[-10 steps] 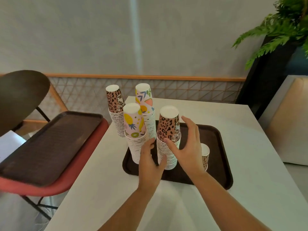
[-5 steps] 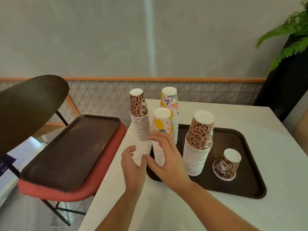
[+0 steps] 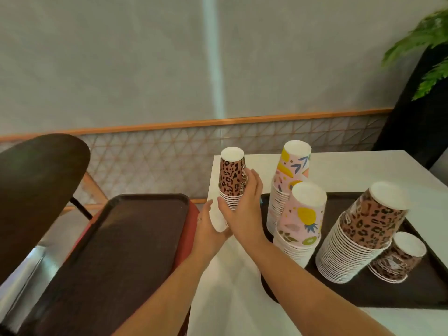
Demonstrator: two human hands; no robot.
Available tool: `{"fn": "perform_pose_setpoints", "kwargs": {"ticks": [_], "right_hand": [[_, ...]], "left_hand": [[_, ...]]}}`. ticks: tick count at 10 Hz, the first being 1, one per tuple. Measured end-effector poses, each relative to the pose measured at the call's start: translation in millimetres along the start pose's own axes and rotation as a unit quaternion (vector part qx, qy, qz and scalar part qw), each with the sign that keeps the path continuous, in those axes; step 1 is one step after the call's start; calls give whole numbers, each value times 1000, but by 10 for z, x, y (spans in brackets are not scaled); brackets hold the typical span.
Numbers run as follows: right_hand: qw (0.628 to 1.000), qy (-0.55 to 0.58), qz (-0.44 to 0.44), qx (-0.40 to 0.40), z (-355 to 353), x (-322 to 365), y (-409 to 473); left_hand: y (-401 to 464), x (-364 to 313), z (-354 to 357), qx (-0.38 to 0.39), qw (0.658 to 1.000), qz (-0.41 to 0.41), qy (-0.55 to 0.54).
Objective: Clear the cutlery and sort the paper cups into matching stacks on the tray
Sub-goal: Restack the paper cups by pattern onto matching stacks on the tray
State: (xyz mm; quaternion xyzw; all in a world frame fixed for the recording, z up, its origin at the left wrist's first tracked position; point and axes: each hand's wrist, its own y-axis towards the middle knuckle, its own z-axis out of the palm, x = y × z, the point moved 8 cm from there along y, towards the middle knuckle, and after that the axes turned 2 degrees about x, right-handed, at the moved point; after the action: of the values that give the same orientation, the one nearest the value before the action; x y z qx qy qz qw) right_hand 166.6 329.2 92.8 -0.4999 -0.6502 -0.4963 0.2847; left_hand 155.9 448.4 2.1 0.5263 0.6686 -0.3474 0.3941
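We see a white table (image 3: 351,170) by the grey wall (image 3: 109,57). Left of the table, a red chair (image 3: 191,229) carries a second dark tray (image 3: 116,251). Behind the table runs a wooden rail (image 3: 169,124), and a green plant (image 3: 426,52) hangs beyond its right corner.

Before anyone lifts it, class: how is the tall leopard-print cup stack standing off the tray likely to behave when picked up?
The leopard-print stack is tall and narrow, so it probably tips easily. It is paper, so likely light and crushable under a hard squeeze. The cups are only nested, so lower ones may slip off; the right hand and left hand bracing both sides seems wise.
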Motion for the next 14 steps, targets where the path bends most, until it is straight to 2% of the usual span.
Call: {"fn": "perform_pose_setpoints", "kwargs": {"ticks": [2,4,5,6,8,9,12,14], "right_hand": [[997,0,67,-47,164,-267,275],[994,-31,105,-24,275,-467,403],[991,1,132,-27,277,-546,361],[990,9,143,-14,284,-543,337],[987,25,158,12,264,-461,124],[986,36,162,31,219,-380,-97],[986,46,139,77,-78,88,-736],[985,61,128,101,-440,228,-1074]], "left_hand": [[462,102,154,74,996,-1,-59],[696,141,332,108,986,10,-129],[662,173,403,126,981,9,-150],[627,314,428,117,987,-34,-106],[398,548,357,102,991,-62,-55],[98,304,291,148,973,-54,-167],[-698,395,120,123,988,-66,-63],[-1219,131,168,159,984,-26,-79]]}}
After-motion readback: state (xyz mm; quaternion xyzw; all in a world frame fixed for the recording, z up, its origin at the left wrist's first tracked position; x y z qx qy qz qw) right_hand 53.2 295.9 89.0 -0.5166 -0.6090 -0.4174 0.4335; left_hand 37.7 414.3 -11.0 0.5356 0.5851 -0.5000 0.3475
